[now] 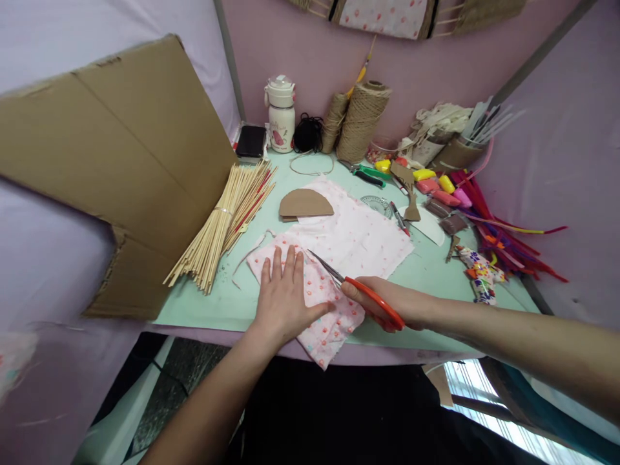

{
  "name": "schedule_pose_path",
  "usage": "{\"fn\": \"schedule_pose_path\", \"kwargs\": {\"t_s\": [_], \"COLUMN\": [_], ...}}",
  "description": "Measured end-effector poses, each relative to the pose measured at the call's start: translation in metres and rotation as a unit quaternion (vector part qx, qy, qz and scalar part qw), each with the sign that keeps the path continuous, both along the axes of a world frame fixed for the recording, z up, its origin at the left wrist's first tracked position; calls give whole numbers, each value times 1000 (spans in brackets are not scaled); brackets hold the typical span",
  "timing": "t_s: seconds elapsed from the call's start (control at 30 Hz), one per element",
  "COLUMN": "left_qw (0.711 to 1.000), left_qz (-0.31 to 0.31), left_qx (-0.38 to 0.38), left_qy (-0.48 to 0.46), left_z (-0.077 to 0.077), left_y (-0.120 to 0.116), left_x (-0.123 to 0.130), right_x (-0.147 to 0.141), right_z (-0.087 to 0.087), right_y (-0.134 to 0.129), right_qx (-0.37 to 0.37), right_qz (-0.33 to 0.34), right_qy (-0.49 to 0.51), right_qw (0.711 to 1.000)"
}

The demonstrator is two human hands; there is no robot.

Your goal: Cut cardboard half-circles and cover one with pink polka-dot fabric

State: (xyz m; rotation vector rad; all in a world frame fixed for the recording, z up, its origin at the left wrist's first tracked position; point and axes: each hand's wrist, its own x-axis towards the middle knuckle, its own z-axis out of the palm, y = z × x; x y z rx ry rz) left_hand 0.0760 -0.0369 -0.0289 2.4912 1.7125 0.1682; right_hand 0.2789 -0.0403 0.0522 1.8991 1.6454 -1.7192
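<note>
From where I stand, I see a person at a green table. The left hand is flat on the cloth, palm down, with its fingers spread and gripping nothing. The right hand is closed around the orange handles of the scissors. Their blades point over the cloth, with the tip just beside the left fingers; whether they touch the cloth, I cannot tell. The cloth lies in the middle of the table, and its near corner, with red dots, hangs over the front edge. A cardboard half-circle is at its far left side, partly on it. To the left there is a bundle of sticks; behind stand a bottle and a twine roll.
</note>
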Motion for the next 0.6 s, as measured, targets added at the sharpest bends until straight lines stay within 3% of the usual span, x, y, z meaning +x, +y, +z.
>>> {"fn": "schedule_pose_path", "kwargs": {"t_s": [0.33, 0.6], "left_qw": [1000, 1000], "left_qz": [2, 3], "left_qx": [1, -2], "left_qy": [-2, -14], "left_z": [0, 2], "left_y": [0, 0], "left_x": [0, 0], "right_x": [-8, -6], "right_z": [4, -5], "right_y": [11, 11], "right_qx": [14, 10], "right_qz": [18, 22], "right_qy": [2, 0], "right_qw": [1000, 1000]}}
